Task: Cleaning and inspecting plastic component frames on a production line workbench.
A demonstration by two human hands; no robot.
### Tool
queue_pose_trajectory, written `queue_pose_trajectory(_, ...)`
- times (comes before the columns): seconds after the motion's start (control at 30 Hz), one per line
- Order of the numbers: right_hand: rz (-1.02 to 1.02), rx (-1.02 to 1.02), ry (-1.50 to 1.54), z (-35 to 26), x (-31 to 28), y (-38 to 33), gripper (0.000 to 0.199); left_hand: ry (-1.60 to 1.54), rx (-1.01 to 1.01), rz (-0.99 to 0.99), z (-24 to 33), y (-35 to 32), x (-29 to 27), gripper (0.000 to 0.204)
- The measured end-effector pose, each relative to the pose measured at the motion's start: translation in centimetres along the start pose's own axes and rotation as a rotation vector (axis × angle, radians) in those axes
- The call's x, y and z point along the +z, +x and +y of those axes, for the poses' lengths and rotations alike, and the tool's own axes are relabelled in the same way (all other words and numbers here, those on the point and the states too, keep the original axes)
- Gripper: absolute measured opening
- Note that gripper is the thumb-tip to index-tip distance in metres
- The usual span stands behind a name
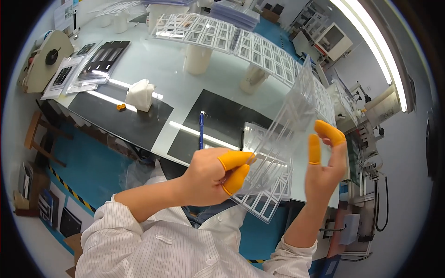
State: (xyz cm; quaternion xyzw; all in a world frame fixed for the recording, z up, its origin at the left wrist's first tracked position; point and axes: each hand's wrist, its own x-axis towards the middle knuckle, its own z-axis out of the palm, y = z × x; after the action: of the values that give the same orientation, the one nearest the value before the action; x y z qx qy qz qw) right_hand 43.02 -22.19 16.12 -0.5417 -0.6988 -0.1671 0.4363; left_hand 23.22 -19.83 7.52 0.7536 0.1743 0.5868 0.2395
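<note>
A clear, flexible plastic sheet (pixel 296 104) stands tilted up in front of me. My left hand (pixel 206 178) pinches its near edge between the thumb and a finger, both in orange finger cots. Beside the sheet's right side, my right hand (pixel 326 162) is raised with its orange-covered thumb and finger apart, holding nothing. Below lies another clear sheet with white rectangular frames (pixel 264 198), jutting over the table's near edge and partly seen through the raised one. A blue pen (pixel 201 129) rests on a dark mat (pixel 218 111) beyond my left hand.
Sheets with white frames (pixel 199 30) run along the far side, propped on white cylinders (pixel 198 59). Behind them is a stack of clear sheets (pixel 236 16). To the left are a crumpled white wipe (pixel 140 95), orange finger cots (pixel 121 107), black panels (pixel 104 60) and a beige reel device (pixel 48 60).
</note>
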Motion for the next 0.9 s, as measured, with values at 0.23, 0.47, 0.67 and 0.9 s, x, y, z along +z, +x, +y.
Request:
queue_pose_trajectory(0.23, 0.015, -0.156, -0.331, -3.8, 0.8, 2.2, 0.030, 0.290, 0.241, 0.036, 0.7, -0.9, 3.7, 0.020)
queue_pose_trajectory(0.47, 0.130, -0.213, -0.316, -2.6, -0.9, 0.6, 0.015, 0.096, 0.327, -0.147, 1.5, 0.9, 3.5, 0.024)
queue_pose_trajectory(0.67, 0.026, -0.281, -0.238, -2.2, -3.7, -1.8, 0.013, 0.336, 0.411, 0.218, 1.7, 7.1, 0.1, 0.026)
queue_pose_trajectory(0.9, -0.070, -0.272, -0.140, -3.2, -4.1, -2.9, 0.013, 0.514, 0.770, 0.044, 2.1, 11.6, -2.3, 0.027)
